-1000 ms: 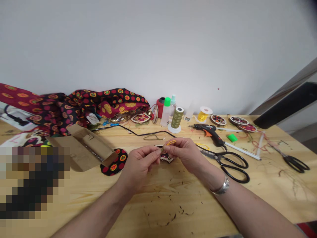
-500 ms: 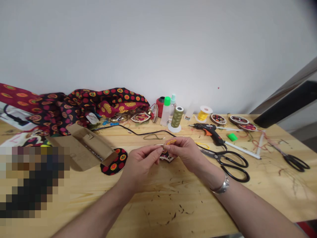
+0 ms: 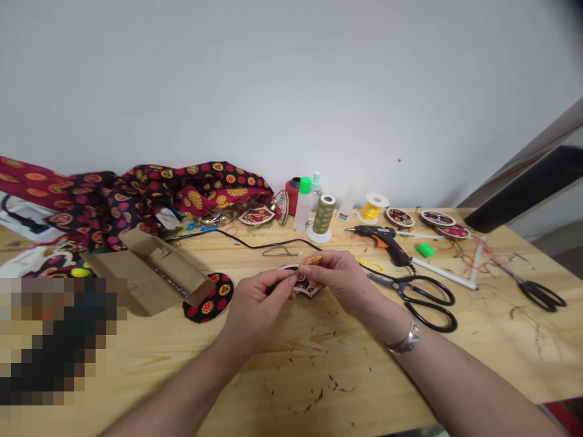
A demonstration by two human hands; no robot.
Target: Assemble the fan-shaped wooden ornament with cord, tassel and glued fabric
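Observation:
My left hand [image 3: 260, 300] is closed, thumb and forefinger pinched on something tiny at their tips that I cannot make out. Facing it, my right hand [image 3: 339, 278] pinches a loop of yellow cord [image 3: 313, 260], its fingertips almost touching those of the left. Beneath the fingertips is a dark patterned ornament with a pale cut-out rim [image 3: 306, 292], partly hidden by both hands. Black-handled scissors [image 3: 426, 291] lie just right of my right hand. A round piece of patterned fabric [image 3: 217, 298] is to the left of my left hand.
An open cardboard box [image 3: 155, 279] stands at left before bunched patterned cloth [image 3: 113, 194]. Along the back are a green-capped bottle [image 3: 303, 209], an olive thread spool [image 3: 325, 215] and a yellow cord spool [image 3: 371, 209]. A glue gun [image 3: 385, 240] and second scissors [image 3: 542, 294] lie at right.
Both hands keep nearly the same pinched pose, with small finger shifts at the cord. The whole view has shifted slightly; nothing else on the table has moved.

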